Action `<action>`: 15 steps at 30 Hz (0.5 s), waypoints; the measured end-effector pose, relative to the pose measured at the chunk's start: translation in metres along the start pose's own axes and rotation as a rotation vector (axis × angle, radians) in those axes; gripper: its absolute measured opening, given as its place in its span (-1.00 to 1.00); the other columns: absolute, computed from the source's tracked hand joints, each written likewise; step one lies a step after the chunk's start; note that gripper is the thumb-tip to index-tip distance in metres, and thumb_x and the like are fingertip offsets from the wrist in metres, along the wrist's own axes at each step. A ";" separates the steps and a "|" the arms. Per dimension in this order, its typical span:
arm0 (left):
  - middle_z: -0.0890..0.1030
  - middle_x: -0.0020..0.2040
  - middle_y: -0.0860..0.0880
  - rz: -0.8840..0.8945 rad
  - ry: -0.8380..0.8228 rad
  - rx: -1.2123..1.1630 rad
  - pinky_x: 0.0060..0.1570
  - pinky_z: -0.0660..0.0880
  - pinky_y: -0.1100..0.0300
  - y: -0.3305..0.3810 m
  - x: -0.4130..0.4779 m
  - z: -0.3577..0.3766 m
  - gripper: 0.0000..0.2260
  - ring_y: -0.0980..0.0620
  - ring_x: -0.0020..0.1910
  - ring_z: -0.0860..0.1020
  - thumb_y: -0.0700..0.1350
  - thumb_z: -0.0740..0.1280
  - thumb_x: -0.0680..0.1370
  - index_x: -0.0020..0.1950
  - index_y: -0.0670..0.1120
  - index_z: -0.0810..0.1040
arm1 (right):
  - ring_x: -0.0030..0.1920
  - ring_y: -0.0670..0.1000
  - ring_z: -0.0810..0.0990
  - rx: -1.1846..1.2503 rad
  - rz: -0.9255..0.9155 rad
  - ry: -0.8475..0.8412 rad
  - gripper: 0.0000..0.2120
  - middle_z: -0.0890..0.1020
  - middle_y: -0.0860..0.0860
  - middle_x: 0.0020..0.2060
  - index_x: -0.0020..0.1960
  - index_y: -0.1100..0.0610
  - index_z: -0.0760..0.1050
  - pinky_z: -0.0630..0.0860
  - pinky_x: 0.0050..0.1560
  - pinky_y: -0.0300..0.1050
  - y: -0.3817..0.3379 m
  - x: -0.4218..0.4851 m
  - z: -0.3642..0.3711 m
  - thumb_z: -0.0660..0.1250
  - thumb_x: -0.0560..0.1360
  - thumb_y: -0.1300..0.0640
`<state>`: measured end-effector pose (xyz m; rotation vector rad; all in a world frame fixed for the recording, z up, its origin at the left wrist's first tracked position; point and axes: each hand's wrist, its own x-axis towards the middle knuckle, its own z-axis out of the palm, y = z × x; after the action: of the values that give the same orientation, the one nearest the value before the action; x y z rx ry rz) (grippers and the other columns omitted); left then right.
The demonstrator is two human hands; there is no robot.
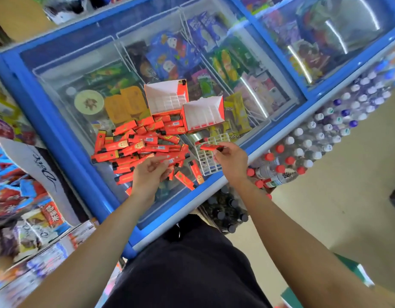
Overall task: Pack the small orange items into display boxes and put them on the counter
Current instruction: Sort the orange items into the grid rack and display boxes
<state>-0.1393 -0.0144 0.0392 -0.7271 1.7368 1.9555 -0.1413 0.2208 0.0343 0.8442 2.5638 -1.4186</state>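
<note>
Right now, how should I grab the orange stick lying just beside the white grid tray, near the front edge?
Pinch the orange stick across its long sides, around the middle, coming straight down from above. It lies flat on the glass lid next to the white grid tray, with bare glass on both sides, so your fingers should fit.

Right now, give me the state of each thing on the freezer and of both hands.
Freezer lid: shut.
Left display box: open, mostly unfilled.
Right display box: open, no items visible inside.
Orange items pile: loose, flat on the lid.
White grid tray: flat by the near edge.
Left hand: grips a few from the pile.
Right hand: pinches one orange item above the tray.
</note>
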 end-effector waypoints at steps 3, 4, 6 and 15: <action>0.68 -0.17 -0.07 -0.005 0.053 -0.004 -0.19 0.58 0.28 -0.005 -0.005 0.004 -0.85 0.10 -0.29 0.64 -0.24 0.42 0.57 0.13 -0.19 0.61 | -0.24 -0.12 0.67 -0.047 -0.081 -0.026 -0.85 0.70 -0.07 -0.28 0.08 0.08 0.64 0.63 -0.05 -0.03 0.001 0.009 0.003 0.44 0.50 0.15; 0.68 -0.17 -0.06 -0.006 0.054 -0.007 -0.19 0.58 0.29 -0.005 -0.006 0.006 -0.84 0.11 -0.29 0.64 -0.25 0.42 0.57 0.15 -0.19 0.61 | -0.24 -0.12 0.67 -0.058 -0.118 -0.039 -0.85 0.70 -0.06 -0.27 0.07 0.08 0.64 0.63 -0.06 -0.07 0.000 0.011 0.004 0.43 0.50 0.16; 0.67 -0.17 -0.04 -0.025 0.047 -0.030 -0.22 0.56 0.31 -0.007 -0.009 0.010 -0.82 0.13 -0.31 0.61 -0.25 0.39 0.59 0.19 -0.16 0.62 | -0.23 -0.12 0.68 -0.063 -0.177 -0.073 -0.83 0.71 -0.04 -0.24 0.09 0.10 0.65 0.65 -0.06 -0.10 0.000 0.015 0.005 0.45 0.50 0.18; 0.60 -0.14 -0.07 -0.233 -0.010 -0.293 -0.25 0.54 0.24 -0.010 -0.021 0.025 -0.77 0.07 -0.25 0.55 -0.21 0.26 0.67 0.29 -0.25 0.54 | -0.28 -0.15 0.61 -0.135 -0.424 -0.107 -0.78 0.73 0.02 -0.21 0.10 0.16 0.67 0.62 -0.14 -0.23 -0.001 0.027 0.008 0.50 0.47 0.14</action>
<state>-0.1197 0.0122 0.0467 -0.9696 1.3049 2.0631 -0.1658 0.2254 0.0212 0.2033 2.8243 -1.3126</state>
